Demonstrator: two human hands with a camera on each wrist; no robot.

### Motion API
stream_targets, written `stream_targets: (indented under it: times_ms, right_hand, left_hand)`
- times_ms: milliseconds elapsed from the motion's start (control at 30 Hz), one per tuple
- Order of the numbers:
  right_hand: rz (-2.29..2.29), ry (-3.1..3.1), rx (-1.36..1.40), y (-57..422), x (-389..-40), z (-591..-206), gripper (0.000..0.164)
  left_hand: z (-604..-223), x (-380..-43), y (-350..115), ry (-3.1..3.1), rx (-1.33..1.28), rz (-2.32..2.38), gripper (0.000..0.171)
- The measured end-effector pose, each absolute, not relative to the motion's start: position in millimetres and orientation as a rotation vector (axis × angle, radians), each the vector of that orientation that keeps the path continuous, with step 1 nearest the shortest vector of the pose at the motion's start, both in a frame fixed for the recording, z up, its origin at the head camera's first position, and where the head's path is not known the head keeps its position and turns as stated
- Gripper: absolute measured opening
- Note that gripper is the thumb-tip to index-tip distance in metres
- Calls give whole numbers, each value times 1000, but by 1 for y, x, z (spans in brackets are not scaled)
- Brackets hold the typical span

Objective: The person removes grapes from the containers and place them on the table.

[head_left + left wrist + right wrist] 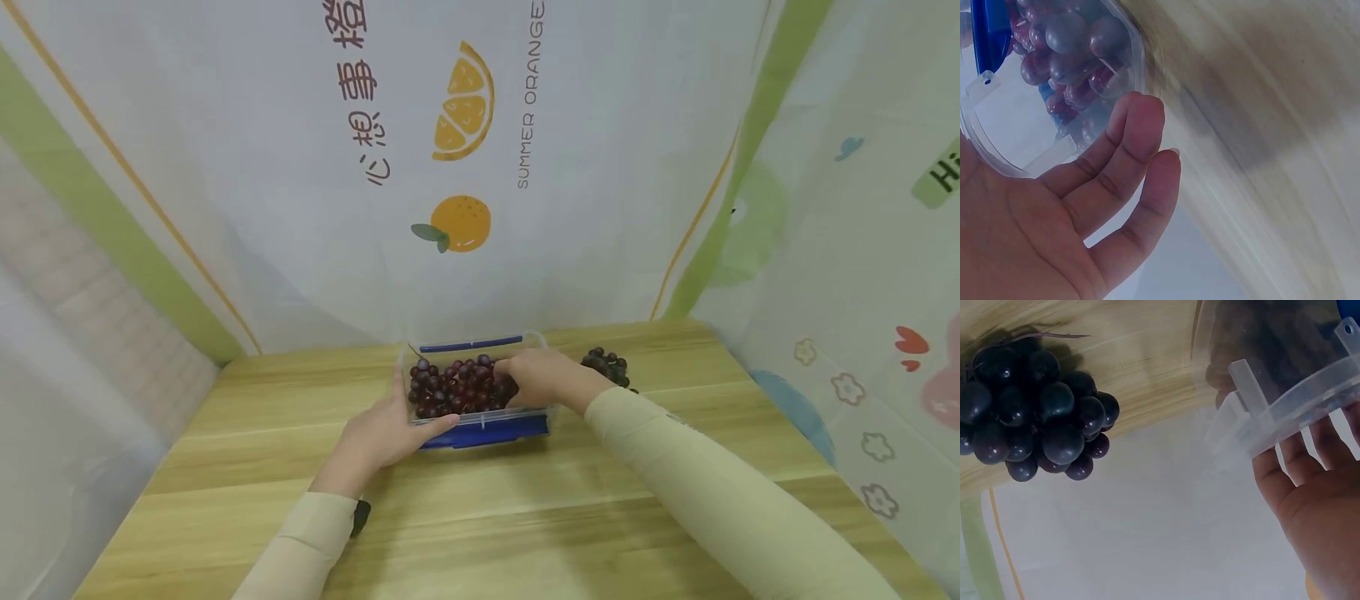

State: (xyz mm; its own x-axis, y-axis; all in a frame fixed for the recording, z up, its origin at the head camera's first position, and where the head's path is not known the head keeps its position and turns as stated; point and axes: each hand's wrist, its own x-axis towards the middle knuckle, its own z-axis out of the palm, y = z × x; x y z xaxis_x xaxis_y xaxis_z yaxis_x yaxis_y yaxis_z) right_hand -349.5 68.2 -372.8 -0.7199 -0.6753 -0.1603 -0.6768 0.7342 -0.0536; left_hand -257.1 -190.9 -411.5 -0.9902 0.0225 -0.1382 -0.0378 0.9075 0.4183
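A clear plastic container (536,340) with blue locking flaps stands on the table, filled with dark red grapes (453,385). My left hand (386,429) holds its near left corner, the thumb lying along the front rim and the fingers at the left side; those fingers (1141,134) show slightly bent by the clear wall. Over the right rim my right hand (536,375) reaches in, with its fingers (1294,453) down among the grapes and their tips hidden. Outside, to the right of the container, lies a bunch of dark grapes (1041,412).
The wooden table (480,517) ends at the back against a white curtain (300,208) printed with oranges and lettering. More printed cloth (847,333) hangs along the right side. The front blue flap (487,431) hangs open toward me.
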Motion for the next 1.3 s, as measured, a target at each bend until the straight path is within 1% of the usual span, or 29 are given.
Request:
stream_targets:
  times_ms: [67, 233, 300, 333, 433, 567, 767, 833, 1067, 1300]
  right_hand:
    - [12, 2763, -1080, 68, -348, -373, 50]
    - [7, 2784, -1063, 66, -346, -363, 31]
    - [16, 2793, -1064, 65, -344, -357, 28]
    - [24, 2804, -1065, 65, -343, -356, 29]
    - [67, 2818, -1050, 65, -340, -353, 38]
    - [122, 2844, -1040, 65, -335, -357, 46]
    - [127, 2869, -1062, 66, -333, -365, 51]
    - [71, 2869, -1059, 68, -335, -365, 48]
    - [-233, 2845, -1043, 71, -342, -355, 29]
    - [-314, 2825, -1063, 67, -347, -338, 25]
  left_hand:
    - [-412, -255, -191, 2930, -11, 662, 144]
    - [-410, -258, -192, 2950, 1, 669, 144]
    - [-408, -261, -193, 2954, 8, 662, 144]
    - [-407, -262, -193, 2953, 9, 659, 145]
    - [-403, -262, -193, 2928, 11, 657, 146]
    - [-401, -258, -192, 2903, -2, 657, 147]
    - [-413, -253, -193, 2896, -2, 663, 147]
    - [-417, -254, -192, 2896, 7, 668, 146]
    - [-420, -256, -191, 2917, -7, 668, 146]
    - [-417, -256, -197, 2921, -15, 690, 145]
